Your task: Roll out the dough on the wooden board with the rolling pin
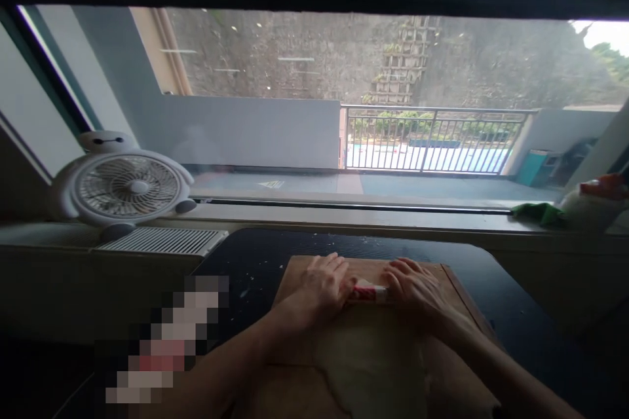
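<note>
A rolling pin (367, 292) with a red and white wrap lies crosswise on a thin pale sheet of dough (371, 353). Over its left part is my left hand (328, 280), with the fingers together and pointing forward and the thumb beside the wrap. My right hand (411, 283) covers the other part, its fingers bent over the pin. Both palms hide the pin's ends. Underneath, a wooden board (289, 347) bears the dough, which stretches toward me between my forearms.
The board rests on a dark table (236, 275) dusted with white specks. Behind it runs a window sill (314, 215) with a white fan (130, 183) at the left. A green cloth (539, 213) and a white bottle (592, 203) stand at the right. A blurred patch covers something at lower left.
</note>
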Available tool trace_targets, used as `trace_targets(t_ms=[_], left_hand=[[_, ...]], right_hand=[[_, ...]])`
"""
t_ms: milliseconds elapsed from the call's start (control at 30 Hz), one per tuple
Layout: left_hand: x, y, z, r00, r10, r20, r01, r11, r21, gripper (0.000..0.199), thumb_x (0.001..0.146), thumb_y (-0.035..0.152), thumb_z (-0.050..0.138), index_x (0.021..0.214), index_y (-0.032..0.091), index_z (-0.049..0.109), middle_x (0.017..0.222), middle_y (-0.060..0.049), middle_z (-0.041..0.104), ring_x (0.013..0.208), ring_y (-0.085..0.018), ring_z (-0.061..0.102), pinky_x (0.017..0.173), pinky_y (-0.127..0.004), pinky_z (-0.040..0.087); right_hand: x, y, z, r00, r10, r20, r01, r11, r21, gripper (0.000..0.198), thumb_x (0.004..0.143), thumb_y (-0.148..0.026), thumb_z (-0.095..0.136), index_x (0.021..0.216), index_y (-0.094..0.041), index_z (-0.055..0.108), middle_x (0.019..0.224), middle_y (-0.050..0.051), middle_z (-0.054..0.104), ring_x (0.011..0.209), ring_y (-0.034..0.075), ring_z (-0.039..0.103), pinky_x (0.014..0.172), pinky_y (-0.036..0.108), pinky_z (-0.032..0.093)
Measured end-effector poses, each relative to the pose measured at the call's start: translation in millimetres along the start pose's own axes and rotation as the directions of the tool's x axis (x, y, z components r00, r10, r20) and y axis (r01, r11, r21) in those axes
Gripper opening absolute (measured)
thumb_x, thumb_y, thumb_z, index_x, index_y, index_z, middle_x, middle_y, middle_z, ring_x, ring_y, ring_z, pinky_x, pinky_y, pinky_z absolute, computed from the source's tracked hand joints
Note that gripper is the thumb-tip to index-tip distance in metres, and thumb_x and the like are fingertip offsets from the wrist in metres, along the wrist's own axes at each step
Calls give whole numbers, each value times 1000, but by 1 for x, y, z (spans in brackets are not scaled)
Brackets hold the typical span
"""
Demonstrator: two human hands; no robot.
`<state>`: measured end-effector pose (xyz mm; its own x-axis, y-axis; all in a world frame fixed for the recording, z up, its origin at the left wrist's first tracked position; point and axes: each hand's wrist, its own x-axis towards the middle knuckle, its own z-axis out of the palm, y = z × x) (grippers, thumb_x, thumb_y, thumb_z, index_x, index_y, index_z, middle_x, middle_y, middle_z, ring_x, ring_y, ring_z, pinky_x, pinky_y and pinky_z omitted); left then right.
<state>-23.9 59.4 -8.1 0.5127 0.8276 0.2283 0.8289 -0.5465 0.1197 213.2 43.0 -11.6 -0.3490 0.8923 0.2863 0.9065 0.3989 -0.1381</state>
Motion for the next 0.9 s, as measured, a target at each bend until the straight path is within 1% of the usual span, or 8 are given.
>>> trace_targets(t_ms=[67,133,267,367,500,633,700,900], left_hand=[[-20,-3,-4,998,56,-11,-56,998,-10,48,94,45,26,129,20,46,132,-6,51,127,-22,40,107,-44,27],[-29,-6,-6,998,60,-32,-60,998,-4,46,94,44,28,128,20,47,130,-6,53,123,-22,44,105,-41,30],[-7,-14,-5,996,-14,-88,18,999,44,42,94,41,26,115,21,57,121,-6,60,116,-22,50,99,-42,36],[9,-15,-4,993,-44,-108,52,996,70,42,94,40,26,107,21,60,117,-6,62,115,-23,51,98,-46,36],[-17,-6,-8,996,-2,-88,4,1000,25,42,94,42,27,119,20,54,122,-6,59,117,-22,49,101,-44,34],[-47,1,-9,997,58,-46,-58,998,-19,47,93,44,30,134,23,39,136,-4,47,125,-21,41,106,-42,29],[-41,-1,-8,998,48,-35,-48,999,-7,50,93,46,29,134,21,39,138,-6,45,127,-22,40,106,-43,29],[10,-13,-7,996,-75,-39,77,996,54,52,93,48,20,123,18,51,133,-10,50,123,-26,44,101,-48,34]], right_hand=[[-17,4,1,994,-102,29,100,994,53,37,95,-34,27,105,-28,62,113,1,62,115,20,48,98,38,37],[-21,13,3,992,-128,24,126,990,60,36,94,-38,29,114,-30,58,118,0,60,119,21,45,99,40,36],[15,29,14,993,-76,91,74,997,30,44,95,-38,22,109,-27,62,121,3,58,120,23,45,96,42,40],[36,31,20,994,-16,109,16,1000,-4,48,94,-38,20,117,-22,59,128,7,54,124,25,42,98,44,40],[5,27,21,993,-71,97,73,997,-23,43,94,-45,26,122,-30,55,134,0,48,129,24,36,102,45,37],[-30,26,20,988,-142,58,145,989,-41,45,91,-48,35,132,-33,45,136,-2,45,126,23,40,102,45,38],[-22,27,22,990,-124,59,127,991,-51,45,92,-48,34,131,-31,46,136,-1,45,128,24,38,102,45,38],[33,29,29,999,-30,26,31,999,-44,47,95,-42,24,123,-24,56,135,5,46,130,26,34,99,49,39]])
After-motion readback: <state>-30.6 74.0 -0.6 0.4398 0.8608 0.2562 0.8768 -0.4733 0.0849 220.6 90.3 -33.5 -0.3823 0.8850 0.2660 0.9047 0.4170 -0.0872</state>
